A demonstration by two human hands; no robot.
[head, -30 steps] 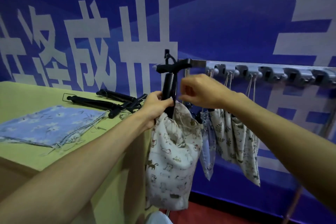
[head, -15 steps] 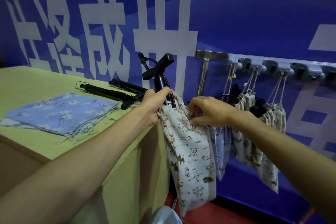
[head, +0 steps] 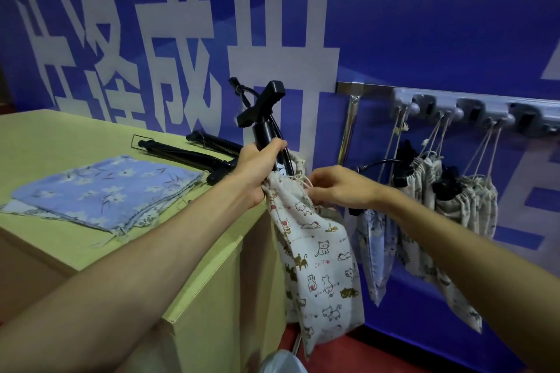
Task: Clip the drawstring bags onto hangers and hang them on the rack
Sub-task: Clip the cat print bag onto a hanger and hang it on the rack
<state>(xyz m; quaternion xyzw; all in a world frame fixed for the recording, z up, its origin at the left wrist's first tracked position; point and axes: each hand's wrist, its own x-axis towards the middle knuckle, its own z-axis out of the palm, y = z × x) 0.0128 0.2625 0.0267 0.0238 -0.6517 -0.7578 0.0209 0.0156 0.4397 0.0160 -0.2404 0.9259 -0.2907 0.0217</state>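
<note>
My left hand (head: 257,168) grips a black clip hanger (head: 264,118) together with the gathered top of a white cat-print drawstring bag (head: 318,257), which hangs down past the table's corner. My right hand (head: 339,188) pinches the bag's top edge and drawstring just right of the hanger. The rack (head: 472,106), a metal rail with grey hooks, runs along the blue wall to the right. Several bags (head: 424,209) hang from its hooks by their strings, some with black hangers clipped on.
A yellow-green table (head: 75,136) stands at left. On it lie a blue floral bag (head: 103,188) stacked on other flat bags and spare black hangers (head: 188,151) near the wall. Red floor shows below the rack.
The hanger with the cat bag has come down and away from the rack's left end toward the table corner. My right hand dropped from the hanger's top to the bag's opening.
</note>
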